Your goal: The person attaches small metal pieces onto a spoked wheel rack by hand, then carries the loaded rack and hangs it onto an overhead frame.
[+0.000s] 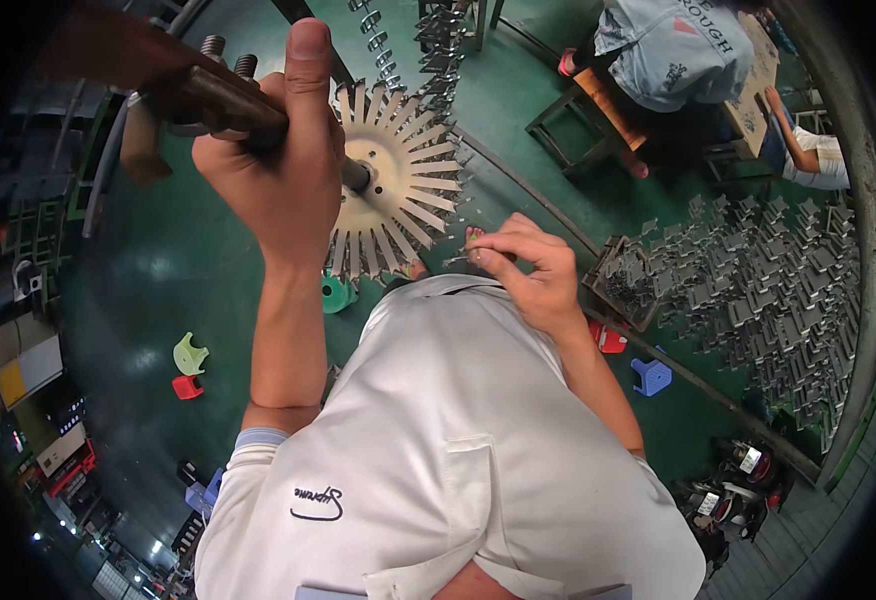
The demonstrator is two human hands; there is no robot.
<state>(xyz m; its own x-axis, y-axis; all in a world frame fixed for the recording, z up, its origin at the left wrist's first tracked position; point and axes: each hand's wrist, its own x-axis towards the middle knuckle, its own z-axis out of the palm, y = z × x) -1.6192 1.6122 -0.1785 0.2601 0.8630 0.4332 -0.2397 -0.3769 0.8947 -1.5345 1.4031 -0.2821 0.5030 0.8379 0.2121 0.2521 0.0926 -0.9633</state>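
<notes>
My left hand [283, 170] is closed round the end of a dark, rusty metal bar [213, 98] with threaded bolts, its thumb pointing up. Just right of that hand is a round metal wheel [388, 185] with many flat radial prongs, set on a central shaft [356, 176]. In front of my shirt, my right hand [536, 268] pinches with thumb and forefinger. Whatever lies between those fingertips is too small to make out. The wheel's right edge is a little left of my right hand, apart from it.
Shiny metal parts [758, 300] are piled at right beside a crate [623, 285]. Strings of metal pieces [378, 45] hang behind the wheel. A person in a denim jacket [673, 50] sits at a table. Small stools, one green [190, 354] and one blue [651, 377], stand on the floor.
</notes>
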